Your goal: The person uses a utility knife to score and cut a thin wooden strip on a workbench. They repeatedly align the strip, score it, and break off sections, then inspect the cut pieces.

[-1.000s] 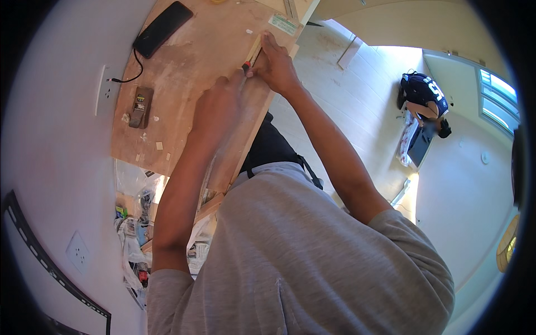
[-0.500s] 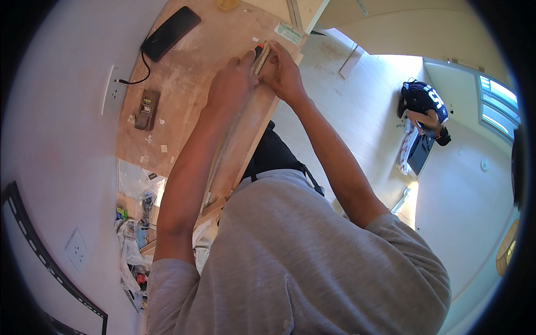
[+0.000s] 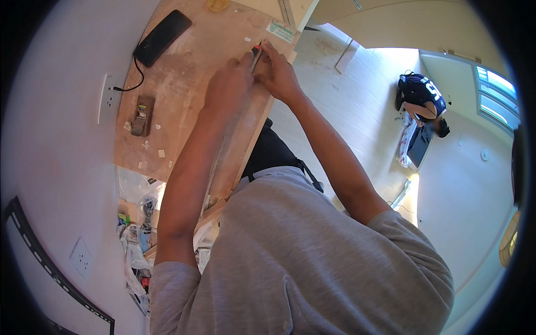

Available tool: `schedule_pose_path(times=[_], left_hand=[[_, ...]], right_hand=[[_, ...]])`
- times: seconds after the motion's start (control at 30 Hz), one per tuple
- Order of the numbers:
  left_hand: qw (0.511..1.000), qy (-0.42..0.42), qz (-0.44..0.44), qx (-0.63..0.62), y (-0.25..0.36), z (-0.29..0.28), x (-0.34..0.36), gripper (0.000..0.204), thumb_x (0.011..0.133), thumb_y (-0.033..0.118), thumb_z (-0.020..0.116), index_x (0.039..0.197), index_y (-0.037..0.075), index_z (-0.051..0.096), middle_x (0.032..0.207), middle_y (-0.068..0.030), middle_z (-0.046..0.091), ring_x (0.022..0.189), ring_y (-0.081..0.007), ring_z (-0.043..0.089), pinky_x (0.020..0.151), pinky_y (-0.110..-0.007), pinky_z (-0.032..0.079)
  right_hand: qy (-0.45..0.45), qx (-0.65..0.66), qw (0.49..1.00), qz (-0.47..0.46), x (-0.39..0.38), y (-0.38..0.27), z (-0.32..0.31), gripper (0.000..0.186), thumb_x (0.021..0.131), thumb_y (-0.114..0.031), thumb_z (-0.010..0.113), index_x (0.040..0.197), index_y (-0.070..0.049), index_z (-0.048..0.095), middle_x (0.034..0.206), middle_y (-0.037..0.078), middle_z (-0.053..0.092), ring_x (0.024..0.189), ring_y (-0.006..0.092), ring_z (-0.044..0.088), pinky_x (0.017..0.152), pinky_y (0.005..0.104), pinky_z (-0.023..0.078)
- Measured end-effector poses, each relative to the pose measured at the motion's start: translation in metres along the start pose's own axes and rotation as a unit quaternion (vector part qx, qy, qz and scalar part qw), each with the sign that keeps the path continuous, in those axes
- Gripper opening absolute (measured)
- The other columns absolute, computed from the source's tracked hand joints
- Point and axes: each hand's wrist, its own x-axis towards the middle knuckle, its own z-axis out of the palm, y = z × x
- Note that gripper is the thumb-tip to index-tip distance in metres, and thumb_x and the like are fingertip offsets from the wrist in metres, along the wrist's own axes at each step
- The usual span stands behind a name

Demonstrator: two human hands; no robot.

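Observation:
On the dusty plywood board (image 3: 167,84), my left hand (image 3: 228,82) is closed on a small black-and-red tool (image 3: 256,49), its fingers blurred. My right hand (image 3: 278,73) grips a narrow strip (image 3: 255,63) right beside it, thumb and fingertips near the strip's far end. Much of that strip is hidden by my left hand and forearm. A wooden hand plane (image 3: 142,115) lies left of my arms. A black phone (image 3: 162,37) with a cable (image 3: 134,81) into a wall socket (image 3: 107,97) lies at the board's back left.
A person (image 3: 421,99) crouches at the right over a dark panel (image 3: 419,147). A plank (image 3: 345,56) lies on the pale floor (image 3: 329,106). A cluttered pile of plastic and scraps (image 3: 131,240) is below the board's near end. A wall borders the board on the left.
My left hand and the black-and-red tool have moved forward along the strip, away from me, to beside my right fingertips. The view has shifted slightly.

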Motion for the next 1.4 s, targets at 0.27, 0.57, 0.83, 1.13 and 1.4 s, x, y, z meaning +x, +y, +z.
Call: schedule_pose_path(times=[0.27, 0.57, 0.83, 1.13, 1.4], left_hand=[[1.0, 0.011, 0.006, 0.003, 0.007, -0.001, 0.001, 0.031, 0.099, 0.017, 0.06, 0.128, 0.006, 0.059, 0.104, -0.0246, 0.068, 0.097, -0.0462, 0.07, 0.084, -0.055, 0.056], [0.999, -0.046, -0.02, -0.004, 0.013, -0.017, -0.018, 0.024, 0.101, 0.015, 0.054, 0.122, 0.006, 0.062, 0.103, -0.0255, 0.069, 0.098, -0.0458, 0.07, 0.086, -0.056, 0.055], [0.999, 0.032, -0.008, 0.009, 0.007, -0.023, -0.02, 0.039, 0.098, 0.013, 0.063, 0.136, 0.005, 0.064, 0.104, -0.0256, 0.071, 0.097, -0.0435, 0.07, 0.086, -0.051, 0.055], [0.999, 0.031, 0.007, -0.002, -0.005, -0.001, 0.0, 0.045, 0.094, 0.019, 0.071, 0.137, 0.008, 0.061, 0.105, -0.0235, 0.069, 0.097, -0.0436, 0.07, 0.084, -0.052, 0.056], [0.997, 0.051, 0.029, -0.052, -0.005, -0.006, 0.003, 0.038, 0.097, 0.011, 0.064, 0.134, 0.004, 0.066, 0.103, -0.0261, 0.071, 0.096, -0.0433, 0.07, 0.086, -0.05, 0.056]], right_hand=[[0.006, -0.025, 0.998, 0.058, 0.009, -0.009, 0.003, 0.092, 0.07, -0.01, 0.089, 0.149, -0.004, 0.044, 0.122, 0.025, 0.067, 0.114, 0.0422, 0.065, 0.099, 0.0479, 0.053], [-0.022, -0.054, 0.991, 0.121, 0.014, -0.016, -0.001, 0.086, 0.073, -0.013, 0.09, 0.147, -0.006, 0.046, 0.133, 0.023, 0.066, 0.122, 0.0377, 0.067, 0.101, 0.0452, 0.054], [-0.004, -0.026, 0.995, 0.099, 0.014, -0.015, 0.0, 0.098, 0.063, -0.016, 0.096, 0.146, -0.004, 0.045, 0.123, 0.024, 0.069, 0.116, 0.0419, 0.067, 0.098, 0.0473, 0.054], [-0.005, -0.013, 0.995, 0.098, 0.016, -0.007, 0.0, 0.098, 0.063, -0.015, 0.097, 0.146, -0.006, 0.046, 0.124, 0.024, 0.068, 0.12, 0.0391, 0.067, 0.1, 0.0464, 0.054], [-0.005, 0.009, 0.995, 0.099, 0.016, -0.011, -0.001, 0.096, 0.063, -0.016, 0.098, 0.144, -0.005, 0.046, 0.125, 0.023, 0.067, 0.117, 0.0384, 0.067, 0.098, 0.0464, 0.054]])
